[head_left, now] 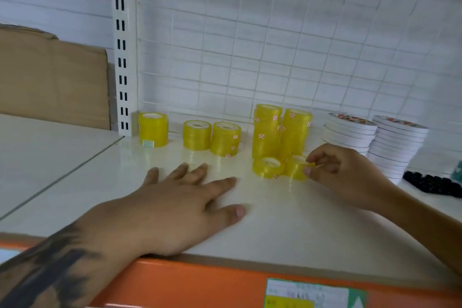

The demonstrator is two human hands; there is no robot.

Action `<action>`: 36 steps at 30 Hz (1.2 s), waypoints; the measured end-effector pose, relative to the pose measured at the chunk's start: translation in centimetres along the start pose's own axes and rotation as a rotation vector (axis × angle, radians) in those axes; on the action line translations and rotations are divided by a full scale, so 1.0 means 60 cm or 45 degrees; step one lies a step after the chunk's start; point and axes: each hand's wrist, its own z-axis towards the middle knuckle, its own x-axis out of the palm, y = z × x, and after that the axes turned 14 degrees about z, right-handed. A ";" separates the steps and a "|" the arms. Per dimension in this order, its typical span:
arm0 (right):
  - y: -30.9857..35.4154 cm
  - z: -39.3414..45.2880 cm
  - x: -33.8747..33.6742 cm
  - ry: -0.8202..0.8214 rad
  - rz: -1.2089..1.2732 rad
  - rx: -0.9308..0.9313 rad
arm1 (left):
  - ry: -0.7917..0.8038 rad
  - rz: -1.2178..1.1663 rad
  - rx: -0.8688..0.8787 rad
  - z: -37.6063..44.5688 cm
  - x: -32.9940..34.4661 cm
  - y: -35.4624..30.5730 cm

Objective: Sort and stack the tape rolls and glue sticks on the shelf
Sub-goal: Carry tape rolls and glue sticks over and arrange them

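Yellow clear tape rolls stand on the white shelf (262,227). One stack (152,129) is at the far left by the upright, two short stacks (196,134) (225,139) sit mid-shelf, and two tall stacks (267,130) (296,130) stand to the right. In front of the tall stacks lie a single roll (268,167) and another small roll (296,166). My right hand (342,175) pinches that second roll with thumb and fingers. My left hand (175,207) rests flat on the shelf, fingers spread, holding nothing.
Two stacks of flat white tape rolls (350,132) (397,145) stand at the right. Black items (432,184) lie at the right edge. A cardboard box (52,77) sits on the neighbouring shelf at left. The orange front rail (200,282) carries a price label (307,294).
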 end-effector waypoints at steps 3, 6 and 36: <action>-0.003 0.003 0.005 0.023 0.017 0.001 | -0.018 0.011 0.001 0.000 0.001 -0.001; -0.007 0.006 0.009 0.038 0.045 -0.009 | -0.029 0.015 -0.006 -0.001 0.001 -0.001; -0.004 0.023 0.000 0.287 -0.133 -0.077 | -0.378 0.038 0.155 0.185 -0.088 -0.108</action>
